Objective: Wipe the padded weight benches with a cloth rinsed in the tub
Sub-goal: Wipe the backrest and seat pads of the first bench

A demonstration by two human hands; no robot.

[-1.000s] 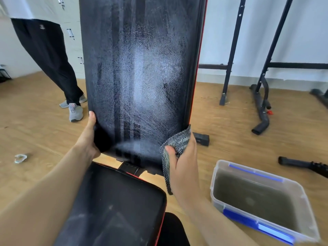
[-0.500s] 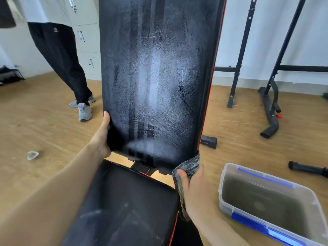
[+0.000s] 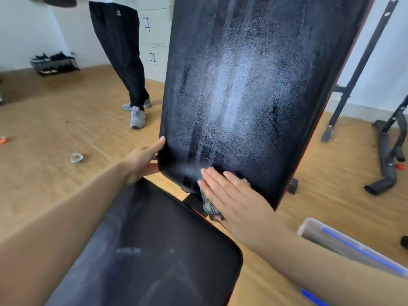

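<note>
**A:** While the right hand (image 3: 231,195) lies flat, fingers straight and close together, pressing the grey checked cloth (image 3: 208,206) onto the bottom edge of the tall black padded backrest with red piping (image 3: 254,85), what makes a good pass?

**B:** Even palm weight and, I'd judge, long overlapping strokes up through the pale dusty streaks, not dabs. Part of the cloth hangs below the backrest's lower edge, so gather it under the palm first.

**A:** And the left hand (image 3: 141,160)?

**B:** It grips the backrest's lower left corner, thumb on the front and fingers tucked behind. That braces it well against the push.

**A:** Room to move?

**B:** Above the right hand the backrest's face is open. Below the backrest lies the flat black seat pad (image 3: 154,250), and the narrow gap between them could snag the cloth. The clear plastic tub with blue clips (image 3: 313,234) stands on the floor at the backrest's lower right, near enough for rinsing. A bystander's legs (image 3: 119,51) stand left of the backrest, well apart.
</note>
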